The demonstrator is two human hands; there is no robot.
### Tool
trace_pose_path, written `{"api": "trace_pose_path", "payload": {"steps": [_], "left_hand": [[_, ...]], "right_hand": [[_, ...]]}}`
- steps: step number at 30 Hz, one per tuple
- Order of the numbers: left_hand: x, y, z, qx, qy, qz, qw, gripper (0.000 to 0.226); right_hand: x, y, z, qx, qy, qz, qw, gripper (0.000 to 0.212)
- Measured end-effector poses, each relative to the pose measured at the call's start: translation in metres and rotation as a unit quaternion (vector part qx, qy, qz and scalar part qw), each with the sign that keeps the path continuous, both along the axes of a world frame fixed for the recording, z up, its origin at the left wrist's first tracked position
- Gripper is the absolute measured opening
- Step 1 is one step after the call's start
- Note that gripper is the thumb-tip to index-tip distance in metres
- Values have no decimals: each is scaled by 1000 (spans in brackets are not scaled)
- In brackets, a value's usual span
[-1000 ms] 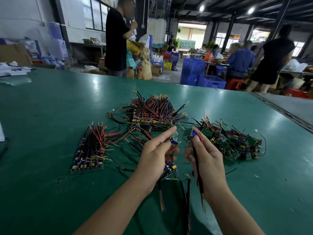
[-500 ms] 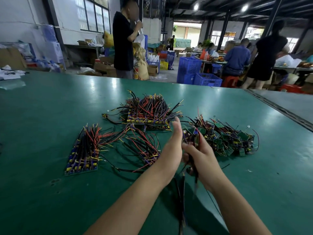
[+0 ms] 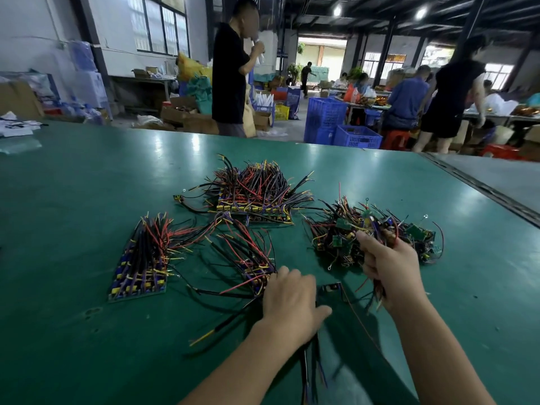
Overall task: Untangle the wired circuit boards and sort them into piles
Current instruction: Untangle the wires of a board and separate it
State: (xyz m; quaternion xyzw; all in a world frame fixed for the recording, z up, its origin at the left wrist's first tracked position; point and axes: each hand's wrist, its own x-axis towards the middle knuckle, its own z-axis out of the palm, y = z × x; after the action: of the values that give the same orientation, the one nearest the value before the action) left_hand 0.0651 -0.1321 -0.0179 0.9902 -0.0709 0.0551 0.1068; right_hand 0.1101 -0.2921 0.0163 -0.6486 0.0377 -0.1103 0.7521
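My right hand [image 3: 391,270] is clenched round one wired board [image 3: 375,223], held over the near edge of the tangled heap [image 3: 336,238], with its leads hanging out below my fist. Left of the heap and nearer me, my left hand [image 3: 289,299] lies palm down with its fingers bent over the near end of a small bundle [image 3: 248,258]. Whether it actually clamps the bundle I cannot tell. One loose board [image 3: 331,287] lies just near of the heap, between my hands.

I count four groups of boards: the heap, the small bundle, a neat row [image 3: 140,258] well left of the heap, and a far stack [image 3: 257,194] beyond and left of it. All sit on the green table [image 3: 87,185], which is glossy under the lamps.

Far beyond the heap is a workshop hall. One person in black [image 3: 230,74] stands at the table's far edge. Two blue crates [image 3: 358,137] are on the floor, but I cannot make out their contents.
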Motion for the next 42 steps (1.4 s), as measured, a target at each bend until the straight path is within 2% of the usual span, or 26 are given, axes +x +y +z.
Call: {"api": "trace_pose_path", "payload": {"steps": [3,6,9,14,17,21,23,26,28,30,32,34,36,37,40,42], "left_hand": [[2,-1,-2,4,-30,15,999,25],[3,-2,-2,8,-42,8,999,24],[2,-7,-5,30,-30,12,999,46],[7,-9,-7,14,-52,22,998,20],[8,-5,-9,-3,-53,45,998,18],[7,5,-7,-89,-84,72,990,12],[9,12,-7,-208,-125,80,967,13],[9,18,2,-452,-156,74,875,8],[9,22,6,-523,-177,84,829,20],[10,25,7,-578,-173,101,791,22],[12,24,7,-633,-161,110,750,13],[11,22,8,-670,-149,119,717,11],[10,20,9,-686,-135,122,705,13],[9,19,10,-688,-124,114,706,15],[5,16,11,-650,-133,78,744,16],[3,15,12,-634,-150,60,757,19]], "right_hand": [[2,2,-5,-3,58,-17,998,13],[4,4,-6,30,71,2,997,13],[1,7,-8,-80,78,1,994,21],[-3,11,-11,-140,89,18,986,37],[2,11,-13,-131,97,14,987,33],[5,12,-17,-74,112,38,990,26],[3,15,-17,-43,118,80,989,34],[-1,25,-17,19,111,155,981,49],[-5,36,-18,37,95,201,974,60],[-10,46,-21,37,72,232,969,69],[-14,54,-23,24,49,256,965,56],[-18,60,-23,4,20,277,961,27],[-20,62,-22,1,2,277,961,9],[-21,62,-20,0,-4,279,960,8],[-22,62,-19,-51,-16,277,959,29],[-25,64,-21,-97,-22,258,961,33]]}}
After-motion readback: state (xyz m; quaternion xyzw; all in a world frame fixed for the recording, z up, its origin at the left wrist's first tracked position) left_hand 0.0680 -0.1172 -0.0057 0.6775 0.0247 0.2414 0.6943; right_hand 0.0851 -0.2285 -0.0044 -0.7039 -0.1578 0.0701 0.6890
